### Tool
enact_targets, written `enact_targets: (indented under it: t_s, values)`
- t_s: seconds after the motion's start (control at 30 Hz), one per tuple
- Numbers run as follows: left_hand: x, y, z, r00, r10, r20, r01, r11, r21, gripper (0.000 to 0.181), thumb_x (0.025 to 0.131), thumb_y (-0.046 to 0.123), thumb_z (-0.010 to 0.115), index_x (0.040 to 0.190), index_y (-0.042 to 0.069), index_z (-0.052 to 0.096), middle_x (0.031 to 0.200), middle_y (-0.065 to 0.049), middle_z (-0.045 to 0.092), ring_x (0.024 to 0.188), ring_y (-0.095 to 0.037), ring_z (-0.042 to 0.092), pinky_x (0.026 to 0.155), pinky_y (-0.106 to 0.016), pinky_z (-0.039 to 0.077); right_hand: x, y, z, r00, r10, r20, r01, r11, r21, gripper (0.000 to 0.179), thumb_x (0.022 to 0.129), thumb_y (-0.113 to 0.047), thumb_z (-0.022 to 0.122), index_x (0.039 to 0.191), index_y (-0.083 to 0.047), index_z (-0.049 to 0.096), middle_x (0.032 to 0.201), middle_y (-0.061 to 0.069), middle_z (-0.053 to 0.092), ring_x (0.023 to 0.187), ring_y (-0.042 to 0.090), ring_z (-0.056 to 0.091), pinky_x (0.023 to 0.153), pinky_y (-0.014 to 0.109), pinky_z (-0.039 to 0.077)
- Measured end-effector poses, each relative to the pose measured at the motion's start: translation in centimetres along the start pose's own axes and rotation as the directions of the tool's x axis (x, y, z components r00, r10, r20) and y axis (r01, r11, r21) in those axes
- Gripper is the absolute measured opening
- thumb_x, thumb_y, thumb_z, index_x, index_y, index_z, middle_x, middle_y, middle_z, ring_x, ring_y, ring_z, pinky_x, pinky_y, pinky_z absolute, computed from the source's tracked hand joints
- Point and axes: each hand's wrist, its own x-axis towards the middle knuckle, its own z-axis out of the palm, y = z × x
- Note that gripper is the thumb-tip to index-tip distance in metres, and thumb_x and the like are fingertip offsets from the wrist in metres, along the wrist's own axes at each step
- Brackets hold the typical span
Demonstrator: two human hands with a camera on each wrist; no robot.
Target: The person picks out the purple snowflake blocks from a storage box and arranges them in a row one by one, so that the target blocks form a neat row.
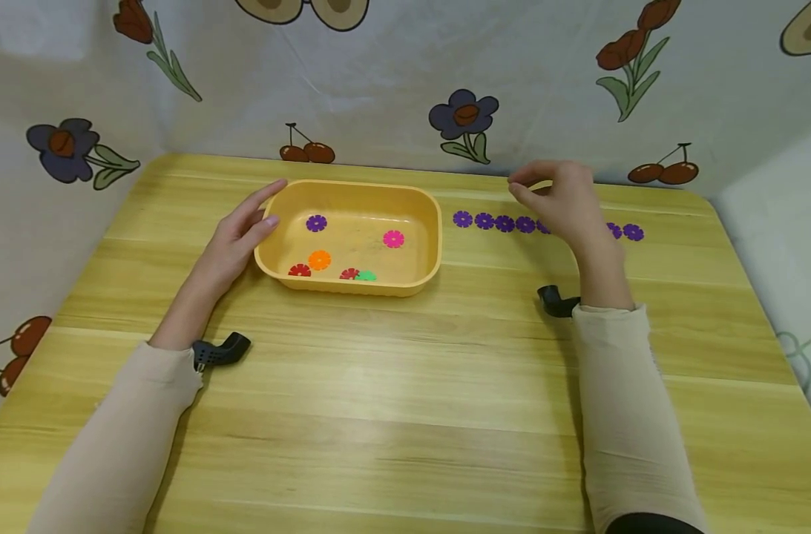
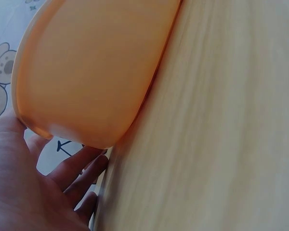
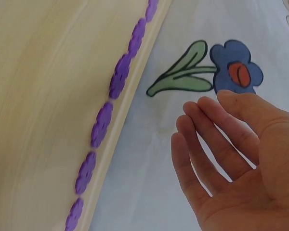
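My left hand (image 1: 226,241) grips the left end of a yellow plastic tray (image 1: 358,288), its thumb over the rim and its fingers along the outside, as the left wrist view also shows. Inside the tray lie a few flower-shaped discs: a purple disc (image 1: 316,223), a pink disc (image 1: 394,239), an orange disc (image 1: 320,259), red ones and a green disc (image 1: 366,276). To its right runs a row of purple discs (image 1: 504,224). Above that row is my right hand (image 1: 565,204), fingers loosely bent and holding nothing; it hides part of the row.
The tray and discs stand on a wooden table (image 1: 378,415), near its back edge. Behind hangs a white cloth (image 1: 378,89) printed with flowers and cherries. A black wrist-worn device (image 1: 223,350) sits at my left cuff, and another black device (image 1: 557,302) at the right.
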Motion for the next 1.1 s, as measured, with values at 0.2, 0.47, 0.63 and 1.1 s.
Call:
enact_targets:
  t_s: [0.2, 0.47, 0.63, 1.1]
  values:
    - [-0.1, -0.1, -0.1, 1.0, 0.008, -0.001, -0.008, 1.0, -0.003, 0.051, 0.113, 0.031, 0.05, 0.163, 0.035, 0.041, 0.155, -0.023, 0.053, 0.117, -0.013, 0.068, 0.089, -0.019, 0.059, 0.6, -1.7, 1.1, 0.999, -0.041, 0.017, 0.041, 0.999, 0.018, 0.029, 0.106, -0.027, 0.065, 0.119, -0.004, 0.078, 0.122, 0.015, 0.074, 0.117, 0.03, 0.068, 0.102, 0.05, 0.057]
    - [0.1, -0.3, 0.0, 1.0, 0.024, 0.003, -0.024, 1.0, -0.018, 0.051, 0.113, 0.03, 0.05, 0.163, 0.034, 0.041, 0.158, -0.02, 0.051, 0.121, -0.017, 0.067, 0.089, -0.02, 0.06, 2.0, -4.6, 3.1, 0.989, -0.146, -0.001, 0.146, 0.988, 0.046, 0.023, 0.104, -0.021, 0.068, 0.115, -0.004, 0.079, 0.114, 0.014, 0.077, 0.11, 0.029, 0.07, 0.097, 0.045, 0.06]
    - [0.2, -0.3, 0.1, 1.0, 0.021, 0.001, -0.021, 1.0, 0.0, 0.051, 0.113, 0.032, 0.051, 0.162, 0.036, 0.042, 0.158, -0.018, 0.052, 0.126, -0.021, 0.065, 0.091, -0.019, 0.059, 2.8, -6.7, 4.8, 0.978, -0.207, 0.009, 0.206, 0.976, 0.07, 0.021, 0.103, -0.017, 0.068, 0.113, -0.003, 0.079, 0.112, 0.014, 0.078, 0.107, 0.027, 0.071, 0.095, 0.042, 0.061]
    - [0.1, -0.4, -0.1, 1.0, 0.014, 0.001, -0.014, 1.0, 0.001, 0.051, 0.112, 0.032, 0.052, 0.162, 0.036, 0.042, 0.152, -0.022, 0.056, 0.121, -0.017, 0.067, 0.09, -0.018, 0.059, 3.1, -10.8, 8.0, 0.959, -0.261, 0.108, 0.255, 0.965, 0.068, 0.019, 0.102, -0.018, 0.071, 0.113, -0.005, 0.079, 0.113, 0.01, 0.078, 0.11, 0.025, 0.069, 0.097, 0.04, 0.06]
